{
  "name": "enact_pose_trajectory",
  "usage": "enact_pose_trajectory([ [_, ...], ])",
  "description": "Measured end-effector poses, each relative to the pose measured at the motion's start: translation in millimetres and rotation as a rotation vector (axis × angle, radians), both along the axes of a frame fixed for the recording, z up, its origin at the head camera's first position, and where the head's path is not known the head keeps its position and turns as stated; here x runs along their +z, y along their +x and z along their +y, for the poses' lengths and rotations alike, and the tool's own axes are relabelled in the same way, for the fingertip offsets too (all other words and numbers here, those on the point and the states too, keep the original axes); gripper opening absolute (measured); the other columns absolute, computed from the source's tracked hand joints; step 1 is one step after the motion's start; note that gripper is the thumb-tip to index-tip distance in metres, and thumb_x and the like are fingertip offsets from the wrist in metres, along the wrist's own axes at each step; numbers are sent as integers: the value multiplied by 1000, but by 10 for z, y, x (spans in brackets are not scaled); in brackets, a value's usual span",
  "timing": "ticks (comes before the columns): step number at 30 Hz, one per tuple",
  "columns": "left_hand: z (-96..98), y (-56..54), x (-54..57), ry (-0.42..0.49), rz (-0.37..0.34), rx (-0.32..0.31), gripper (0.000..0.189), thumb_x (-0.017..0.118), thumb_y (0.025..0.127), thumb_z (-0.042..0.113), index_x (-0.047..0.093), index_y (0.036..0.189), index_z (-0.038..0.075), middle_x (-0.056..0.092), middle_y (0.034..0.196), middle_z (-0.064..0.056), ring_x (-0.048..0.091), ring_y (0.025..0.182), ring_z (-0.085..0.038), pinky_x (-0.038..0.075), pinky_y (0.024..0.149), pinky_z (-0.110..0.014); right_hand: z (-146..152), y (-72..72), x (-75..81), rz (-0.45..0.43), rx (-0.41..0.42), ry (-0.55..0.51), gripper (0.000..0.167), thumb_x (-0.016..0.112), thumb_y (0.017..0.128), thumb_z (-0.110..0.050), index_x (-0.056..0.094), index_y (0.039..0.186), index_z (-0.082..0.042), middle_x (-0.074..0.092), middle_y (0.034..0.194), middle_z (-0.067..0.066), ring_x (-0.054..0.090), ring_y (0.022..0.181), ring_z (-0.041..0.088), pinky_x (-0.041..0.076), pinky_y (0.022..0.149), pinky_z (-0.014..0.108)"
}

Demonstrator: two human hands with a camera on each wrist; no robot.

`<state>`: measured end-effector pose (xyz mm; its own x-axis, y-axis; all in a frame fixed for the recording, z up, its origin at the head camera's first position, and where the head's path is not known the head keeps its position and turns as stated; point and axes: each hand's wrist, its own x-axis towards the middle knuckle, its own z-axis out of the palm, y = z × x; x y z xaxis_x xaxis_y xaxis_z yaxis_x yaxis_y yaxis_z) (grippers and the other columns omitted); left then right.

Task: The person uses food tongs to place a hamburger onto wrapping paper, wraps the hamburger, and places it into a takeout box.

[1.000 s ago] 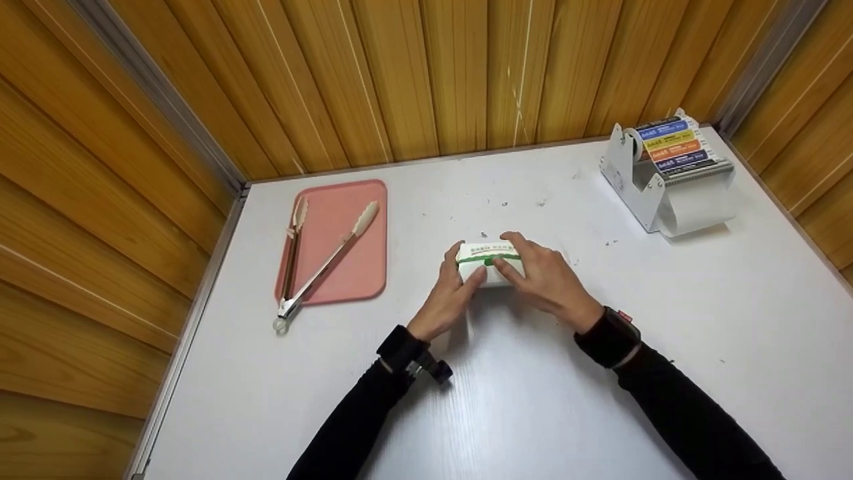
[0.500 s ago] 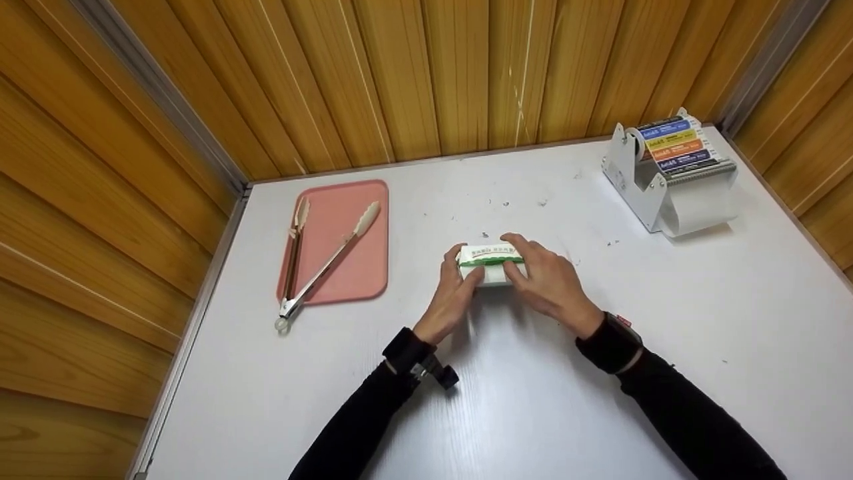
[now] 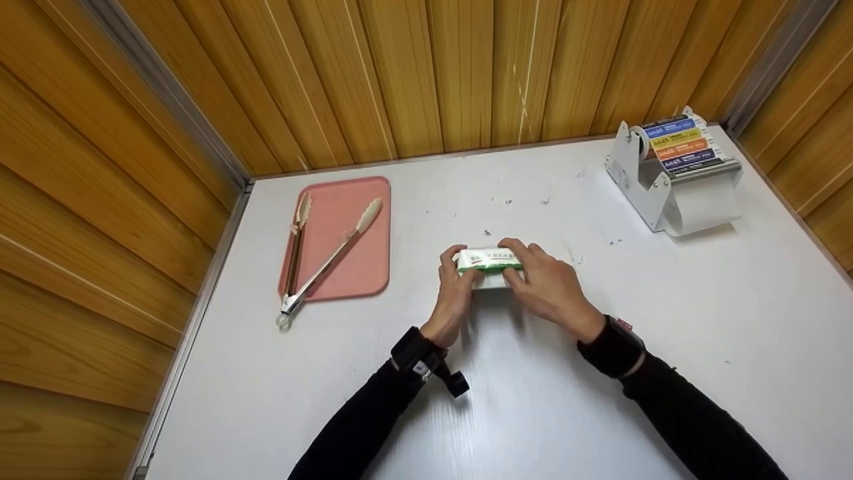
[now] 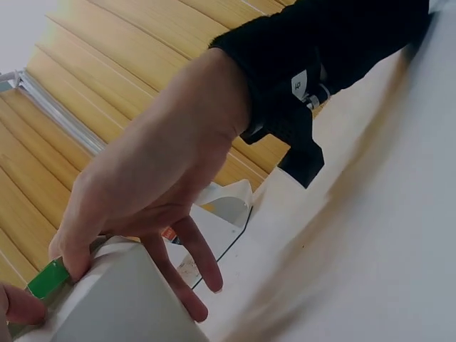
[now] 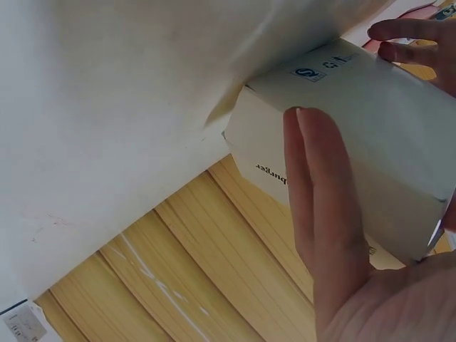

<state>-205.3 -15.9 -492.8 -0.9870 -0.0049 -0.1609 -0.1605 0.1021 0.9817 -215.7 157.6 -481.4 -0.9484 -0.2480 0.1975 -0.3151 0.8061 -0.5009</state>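
Observation:
Both hands hold a white burger box with a green strip along its front, near the middle of the table. My left hand grips its left end, thumb on the front near the green strip. On the right end, my right hand has its thumb at the front and fingers over the top and far side. The right wrist view shows the box's plain side with small blue symbols, and print ending in "burger" on another face. In the left wrist view a green piece shows between the two thumbs.
A pink tray lies on the left, with spread metal tongs across it, their pivot end past the tray's front edge. At the back right stands a label dispenser with coloured rolls. Wooden panels border the white table.
The right thumb has slid rightward from the middle of the green strip. The box's green front edge sits lower, and more of the printed top shows. The left wrist has shifted slightly right.

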Motion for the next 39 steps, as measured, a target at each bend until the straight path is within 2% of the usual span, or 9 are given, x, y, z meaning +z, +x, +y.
enact_pose_trajectory([
  [4, 7, -4, 12, -3, 13, 11, 63, 57, 86, 23, 37, 146, 14, 40, 150, -18, 40, 123, -21, 36, 95, -27, -9, 19, 15, -28, -11, -10, 46, 56, 100, -30, 53, 146, -22, 64, 98, 17, 52, 64, 25, 42, 54, 37],
  [8, 12, -6, 10, -44, 59, 12, 62, 56, 86, 23, 37, 144, 12, 45, 148, -19, 39, 123, -21, 37, 95, -28, -8, 42, 33, -115, -26, -80, 55, 55, 102, -32, 44, 155, -25, 60, 104, 19, 52, 67, 26, 41, 57, 36],
  [13, 23, -2, 5, -48, 47, -4, 63, 54, 87, 22, 34, 146, 13, 37, 151, -20, 40, 122, -21, 38, 95, -29, 23, 28, 48, -220, -28, -205, 66, 59, 101, -31, 33, 162, -25, 59, 119, 25, 55, 83, 29, 43, 67, 38],
  [16, 22, 1, 11, -53, 29, -7, 64, 54, 87, 23, 34, 147, 15, 35, 153, -19, 41, 125, -22, 38, 97, -30, 69, 7, 65, -249, 12, -241, 73, 63, 100, -30, 29, 164, -23, 58, 125, 27, 54, 91, 29, 44, 71, 37],
  [19, 4, 9, 15, -71, 24, -26, 65, 55, 88, 27, 32, 148, 16, 34, 154, -20, 41, 130, -24, 38, 103, -33, 135, -6, 105, -262, 94, -190, 76, 66, 100, -36, 27, 165, -24, 58, 118, 24, 56, 88, 26, 46, 70, 35],
  [23, -46, 19, -4, -95, 47, -65, 66, 58, 95, 39, 30, 150, 17, 35, 154, -20, 44, 135, -26, 39, 110, -40, 235, -24, 170, -229, 227, -90, 72, 65, 101, -45, 33, 163, -27, 64, 112, 17, 60, 88, 23, 50, 75, 39],
  [27, -92, 12, -40, -144, 109, -105, 71, 62, 99, 50, 29, 153, 16, 41, 152, -19, 48, 133, -27, 40, 112, -43, 276, -75, 163, -116, 281, -63, 55, 61, 104, -44, 49, 154, -24, 73, 117, 13, 63, 90, 23, 53, 82, 46],
  [33, -109, 14, -95, -280, 214, -156, 76, 53, 105, 52, 22, 163, 12, 45, 151, -20, 47, 136, -30, 41, 113, -49, 226, -120, 78, 92, 221, -19, 40, 61, 105, -38, 60, 138, -17, 77, 107, 13, 68, 81, 28, 56, 74, 50],
  [39, -82, 50, -125, -317, 252, -190, 94, 64, 101, 47, 5, 168, 15, 44, 150, -20, 50, 129, -33, 46, 105, -46, 170, -97, 47, 86, 141, -20, 37, 56, 107, -39, 58, 136, -17, 73, 95, 14, 64, 76, 29, 54, 70, 52],
])
